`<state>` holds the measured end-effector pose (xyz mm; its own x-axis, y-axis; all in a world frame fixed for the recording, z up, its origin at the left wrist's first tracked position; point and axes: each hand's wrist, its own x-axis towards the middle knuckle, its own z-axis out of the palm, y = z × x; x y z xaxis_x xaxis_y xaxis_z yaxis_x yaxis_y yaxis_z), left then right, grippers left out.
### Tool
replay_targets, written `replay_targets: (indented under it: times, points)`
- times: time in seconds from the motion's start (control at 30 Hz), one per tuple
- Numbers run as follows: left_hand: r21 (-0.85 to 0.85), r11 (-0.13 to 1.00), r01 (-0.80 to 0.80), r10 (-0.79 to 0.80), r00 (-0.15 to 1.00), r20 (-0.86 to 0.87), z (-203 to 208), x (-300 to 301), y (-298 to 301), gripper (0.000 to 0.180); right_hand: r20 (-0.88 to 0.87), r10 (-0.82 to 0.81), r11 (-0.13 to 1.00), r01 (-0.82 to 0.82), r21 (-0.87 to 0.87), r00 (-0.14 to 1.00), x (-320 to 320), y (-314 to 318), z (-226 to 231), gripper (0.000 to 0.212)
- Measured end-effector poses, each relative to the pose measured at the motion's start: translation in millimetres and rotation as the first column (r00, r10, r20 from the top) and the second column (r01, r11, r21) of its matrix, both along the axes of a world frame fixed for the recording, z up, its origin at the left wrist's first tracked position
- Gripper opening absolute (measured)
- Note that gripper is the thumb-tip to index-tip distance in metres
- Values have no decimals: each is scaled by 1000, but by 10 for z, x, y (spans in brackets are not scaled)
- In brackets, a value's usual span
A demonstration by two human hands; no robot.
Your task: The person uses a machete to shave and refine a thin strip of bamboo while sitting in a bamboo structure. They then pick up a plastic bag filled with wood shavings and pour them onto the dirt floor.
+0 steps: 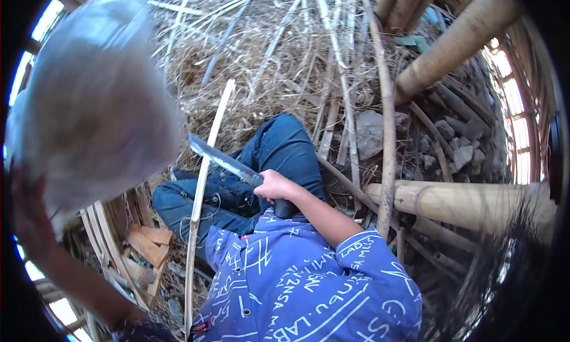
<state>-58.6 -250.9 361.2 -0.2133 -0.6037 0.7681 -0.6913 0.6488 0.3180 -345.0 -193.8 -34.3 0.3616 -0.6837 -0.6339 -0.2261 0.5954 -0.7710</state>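
My right hand (274, 186) is closed round the dark handle of a machete (224, 161), above my crossed legs in blue trousers. Its blade points up and to the left, crossing a long pale bamboo strip (199, 193); whether the two touch I cannot tell. The strip runs from the ground ahead down past my left side. At the far left my raised left hand (28, 202) is at the lower edge of a large pale, translucent-looking blurred thing (95, 98), close to the camera. Its fingers are partly hidden and dark, but appear to grip it.
Fibrous shavings (237, 113) and loose split strips cover the ground ahead. Thick bamboo poles (463, 202) and a thin upright stick (387, 122) stand or lie at the right, near grey stones (368, 134). Wood offcuts (147, 246) lie at the left, and slatted walls curve round both sides.
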Motion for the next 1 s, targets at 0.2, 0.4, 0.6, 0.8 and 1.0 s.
replay_targets:
  times: [0.2, 0.4, 0.6, 0.8, 1.0]
  points:
    - [7, 306, 952, -249, 86, -965, -775, -2469, 240, 39, -58, 9, 999, -12, -46, 998, 130, 23, 53, 19]
    - [274, -198, 941, -863, -35, -504, -1337, -2984, 764, 39, -6, 22, 999, -22, 47, 1000, 63, -26, -54, 19]
    - [651, 7, 759, -807, 389, -445, -1518, -1683, 535, 37, -22, 14, 999, -13, 37, 1000, 32, -70, -111, 15]
    - [888, 434, -150, 292, 956, 19, -2193, -148, 875, 33, -38, -47, 999, 48, 23, 998, 25, -63, 48, 13]
    - [693, 106, -713, 242, 695, 678, -3018, 237, 1788, 41, -43, -148, 989, 148, 7, 988, 206, -94, 26, 18]
